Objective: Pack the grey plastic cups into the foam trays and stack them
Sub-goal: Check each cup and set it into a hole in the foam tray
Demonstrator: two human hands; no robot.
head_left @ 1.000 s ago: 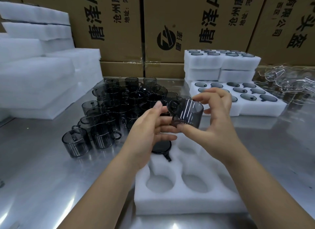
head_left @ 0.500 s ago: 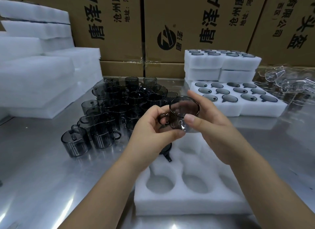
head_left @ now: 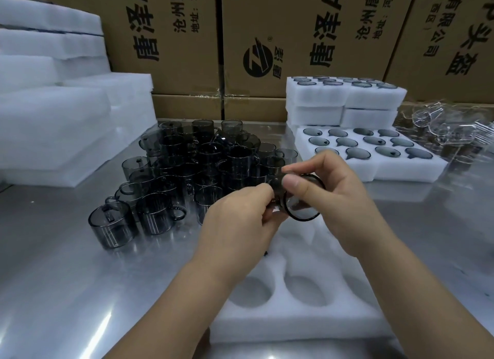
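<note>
Beyond the left grip [head_left: 238, 225] and right grip [head_left: 336, 198], both pinching one cup [head_left: 304, 210], cartons [head_left: 294, 32] read 唐泽; tray [head_left: 294, 325] beneath.

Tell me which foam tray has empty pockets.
The nearest foam tray, front centre: visible pockets bare; the filled tray and stacked trays at right rear hold cups.
</note>
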